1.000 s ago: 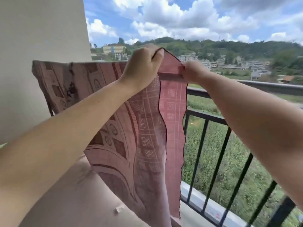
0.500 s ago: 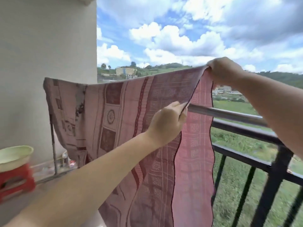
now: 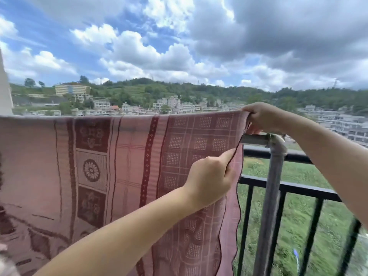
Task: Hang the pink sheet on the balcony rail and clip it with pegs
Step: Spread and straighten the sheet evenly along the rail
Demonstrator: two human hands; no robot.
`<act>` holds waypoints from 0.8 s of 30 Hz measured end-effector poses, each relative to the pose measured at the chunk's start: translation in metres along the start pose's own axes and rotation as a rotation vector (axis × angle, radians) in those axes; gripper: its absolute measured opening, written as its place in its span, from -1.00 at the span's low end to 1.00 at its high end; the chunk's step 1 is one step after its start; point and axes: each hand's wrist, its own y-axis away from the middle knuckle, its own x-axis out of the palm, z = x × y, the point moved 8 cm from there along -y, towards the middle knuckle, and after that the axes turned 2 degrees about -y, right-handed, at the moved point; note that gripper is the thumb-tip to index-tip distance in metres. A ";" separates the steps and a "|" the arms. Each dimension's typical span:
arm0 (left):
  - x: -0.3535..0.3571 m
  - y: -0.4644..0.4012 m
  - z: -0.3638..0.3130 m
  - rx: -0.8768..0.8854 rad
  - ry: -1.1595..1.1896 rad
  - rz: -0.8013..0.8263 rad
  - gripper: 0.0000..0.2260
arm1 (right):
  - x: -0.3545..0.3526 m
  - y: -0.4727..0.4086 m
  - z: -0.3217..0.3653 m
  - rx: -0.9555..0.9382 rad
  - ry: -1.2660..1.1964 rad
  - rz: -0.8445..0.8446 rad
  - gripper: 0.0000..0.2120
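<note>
Both hands, left hand [image 3: 211, 177] and right hand [image 3: 260, 117], pinch the pink sheet [image 3: 119, 166] beside a black railing [image 3: 288, 189].

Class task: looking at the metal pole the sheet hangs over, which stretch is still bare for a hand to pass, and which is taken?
Bare: the short pole stretch between the sheet edge and the elbow joint. Crowded: everything left, under cloth, with the right hand and left hand at that edge.

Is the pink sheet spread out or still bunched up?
Spread out: the sheet hangs flat and wide, with the right hand gripping its top corner and the left hand pinching its side edge.
</note>
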 end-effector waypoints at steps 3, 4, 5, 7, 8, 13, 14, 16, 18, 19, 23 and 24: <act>0.011 -0.015 -0.026 0.051 0.070 -0.038 -0.53 | -0.020 0.016 -0.020 0.058 -0.188 -0.015 -0.65; 0.014 -0.019 -0.035 0.070 0.086 -0.057 -0.53 | -0.025 0.022 -0.026 0.074 -0.229 -0.021 -0.68; 0.018 -0.021 -0.044 0.083 0.101 -0.067 -0.54 | -0.029 0.027 -0.032 0.086 -0.253 -0.031 -0.70; 0.029 -0.024 -0.062 0.118 0.112 -0.078 -0.55 | -0.037 0.039 -0.046 0.090 -0.283 -0.069 -0.74; 0.037 -0.024 -0.072 0.145 0.103 -0.068 -0.55 | -0.040 0.046 -0.053 0.085 -0.294 -0.096 -0.74; 0.097 -0.004 -0.103 0.284 -0.041 0.051 -0.52 | -0.027 0.076 -0.095 0.070 -0.257 -0.137 -0.72; 0.111 0.003 -0.101 0.288 -0.081 0.098 -0.51 | -0.017 0.081 -0.101 0.095 -0.257 -0.086 -0.71; 0.131 0.014 -0.090 0.212 -0.061 0.234 -0.53 | -0.003 0.087 -0.107 0.129 -0.279 0.009 -0.75; 0.141 0.022 -0.082 0.160 0.040 0.374 -0.45 | -0.010 0.088 -0.104 0.123 -0.301 -0.010 -0.86; 0.142 0.024 -0.083 0.168 0.091 0.445 -0.40 | -0.017 0.088 -0.101 0.109 -0.323 -0.040 -0.92; 0.103 0.017 -0.075 0.278 0.109 0.323 -0.43 | -0.037 0.084 -0.102 0.103 -0.490 -0.140 -0.85; 0.084 0.013 -0.067 0.303 0.085 0.192 -0.48 | -0.038 0.083 -0.103 0.099 -0.565 -0.132 -0.86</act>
